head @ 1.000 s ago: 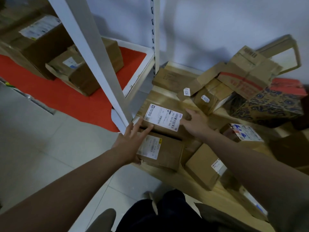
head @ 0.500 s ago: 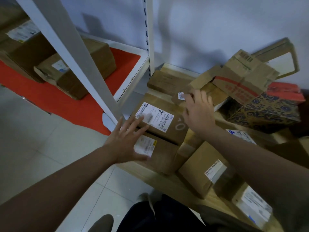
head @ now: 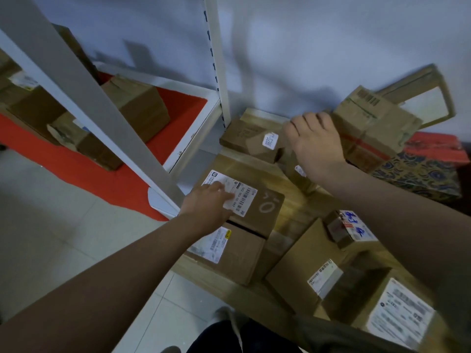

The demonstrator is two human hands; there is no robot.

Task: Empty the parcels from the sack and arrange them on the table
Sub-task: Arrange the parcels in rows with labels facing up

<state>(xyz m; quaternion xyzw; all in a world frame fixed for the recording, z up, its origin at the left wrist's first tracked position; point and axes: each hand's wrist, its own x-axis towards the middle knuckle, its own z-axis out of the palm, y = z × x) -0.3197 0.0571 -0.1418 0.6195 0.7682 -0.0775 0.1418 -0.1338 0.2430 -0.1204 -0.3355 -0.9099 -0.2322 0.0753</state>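
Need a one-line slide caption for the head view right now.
Left hand rests on a labelled parcel; right hand reaches among stacked boxes.

My two arms come in bare from the lower corners, the left forearm (head: 107,284) from about 7 o'clock and the right forearm (head: 397,212) from about 4 o'clock, with no sleeve, watch or band showing on either as far as the wrist. My left hand (head: 206,205) and right hand (head: 316,143) are bare as well: no gloves, and no rings that I can make out on the fingers (head: 302,122), though the picture is soft there. At 6 o'clock, along the bottom edge, I wear dark trousers (head: 229,337), nearly black, and a grey shoe tip (head: 170,349) shows just left of them.
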